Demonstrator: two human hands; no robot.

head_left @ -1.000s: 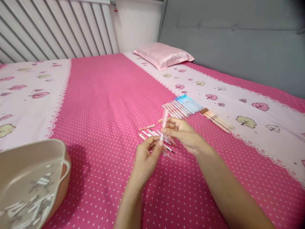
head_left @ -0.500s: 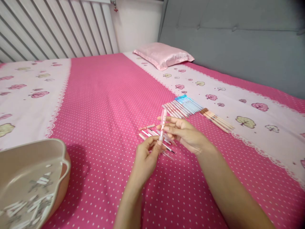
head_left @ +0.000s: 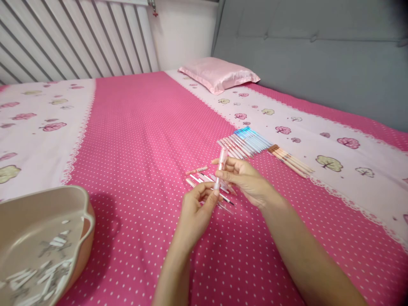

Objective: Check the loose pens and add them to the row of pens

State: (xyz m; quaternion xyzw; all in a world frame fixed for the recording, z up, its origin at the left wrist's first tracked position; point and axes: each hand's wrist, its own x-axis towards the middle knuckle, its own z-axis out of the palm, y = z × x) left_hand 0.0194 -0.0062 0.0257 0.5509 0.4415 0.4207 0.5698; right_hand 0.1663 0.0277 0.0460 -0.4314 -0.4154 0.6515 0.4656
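Both my hands are on one pale pink pen (head_left: 222,159), held nearly upright with its top leaning a little right. My left hand (head_left: 198,209) pinches its lower end between thumb and fingers. Higher up, the fingers of my right hand (head_left: 244,176) close round the barrel. Beneath the hands lies a loose pile of pen parts (head_left: 195,178), including white refills and clear pieces, partly hidden by my fingers. A short pink printed tube (head_left: 197,170) lies at the pile's far side.
Behind my right hand lie rows of pink-white pens (head_left: 234,148), blue pens (head_left: 251,138) and beige pens with brown ends (head_left: 290,160). A beige basin (head_left: 84,199) with small white and grey pieces stands at left. A pink pillow (head_left: 218,74) rests near the grey headboard (head_left: 306,63).
The top of the pen has tipped slightly to the right. My right hand's fingers have shifted on the barrel, while my left hand keeps its pinch at the lower end.
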